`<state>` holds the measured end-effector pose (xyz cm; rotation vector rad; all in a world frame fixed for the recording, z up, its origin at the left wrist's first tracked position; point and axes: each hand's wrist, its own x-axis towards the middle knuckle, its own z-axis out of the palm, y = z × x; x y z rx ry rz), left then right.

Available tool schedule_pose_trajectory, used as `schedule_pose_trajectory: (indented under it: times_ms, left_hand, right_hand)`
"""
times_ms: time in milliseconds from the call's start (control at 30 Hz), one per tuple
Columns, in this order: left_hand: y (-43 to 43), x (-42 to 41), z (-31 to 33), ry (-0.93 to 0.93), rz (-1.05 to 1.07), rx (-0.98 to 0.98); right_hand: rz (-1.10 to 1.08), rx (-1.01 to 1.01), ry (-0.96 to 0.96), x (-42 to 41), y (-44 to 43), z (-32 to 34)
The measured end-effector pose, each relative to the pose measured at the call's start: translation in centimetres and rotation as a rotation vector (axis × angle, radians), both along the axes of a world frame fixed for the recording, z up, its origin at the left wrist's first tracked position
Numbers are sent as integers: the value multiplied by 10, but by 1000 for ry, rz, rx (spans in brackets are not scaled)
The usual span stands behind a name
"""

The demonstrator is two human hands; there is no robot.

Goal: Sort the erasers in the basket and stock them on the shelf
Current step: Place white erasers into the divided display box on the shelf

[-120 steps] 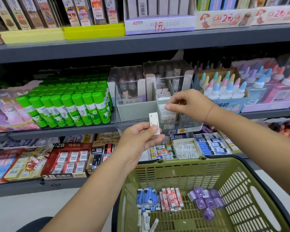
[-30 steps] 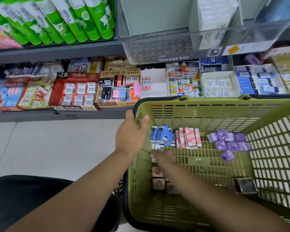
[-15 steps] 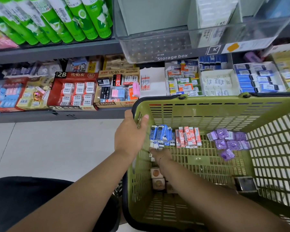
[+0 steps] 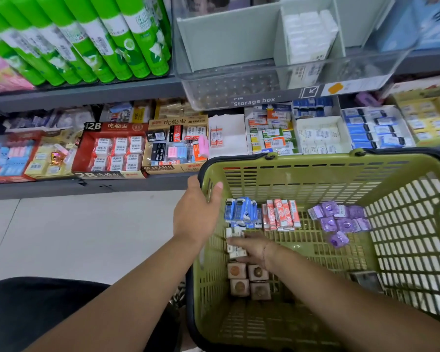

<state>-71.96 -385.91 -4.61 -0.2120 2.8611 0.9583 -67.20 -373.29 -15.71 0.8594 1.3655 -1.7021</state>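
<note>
Left hand (image 4: pixel 197 214) grips the basket (image 4: pixel 315 161) rim at 10 o'clock, thumb inside. Right hand (image 4: pixel 254 246) lies on the white erasers (image 4: pixel 235 247) at the basket floor's 9 o'clock; whether its fingers have closed I cannot tell. Brown erasers (image 4: pixel 248 280) sit at 7, blue (image 4: pixel 241 212) at 11, red (image 4: pixel 281 214) at 12, purple (image 4: pixel 338 219) at 2. They look sorted, I judge, but mostly unstocked. The shelf (image 4: pixel 87 189) at 12 holds eraser boxes; pale floor (image 4: pixel 74 237) lies at 9.
</note>
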Motion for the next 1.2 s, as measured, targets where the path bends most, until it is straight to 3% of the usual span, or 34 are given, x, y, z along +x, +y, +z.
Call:
schedule_pose_trajectory:
  times_ms: [100, 167, 233, 300, 400, 500, 600, 767, 900, 1033, 1200]
  left_hand:
    - [6, 3, 10, 81, -33, -80]
    - [18, 7, 23, 137, -41, -8]
    - [33, 14, 38, 88, -45, 170]
    - [50, 22, 58, -91, 3, 431]
    - [71, 31, 89, -453, 47, 850]
    - [78, 29, 112, -526, 48, 1090]
    - [74, 25, 133, -552, 66, 1176]
    - [69, 22, 159, -602, 40, 1235]
    - [66, 14, 170, -685, 87, 1296]
    - [62, -2, 173, -692, 194, 1357]
    - [66, -16, 174, -666, 259, 1366]
  right_hand:
    - [55, -17, 65, 5, 17, 38]
    - [43, -18, 139, 6, 29, 68]
    - [28, -22, 239, 4, 41, 99]
    - [26, -5, 365, 0, 51, 132]
    - [64, 152, 572, -3, 59, 180]
    - [183, 359, 779, -1, 62, 215]
    - [317, 401, 868, 4, 68, 241]
    - [257, 490, 988, 5, 81, 265]
    - [94, 256, 894, -2, 92, 271]
    - [42, 154, 859, -13, 110, 280]
    - [27, 401, 1037, -39, 128, 306]
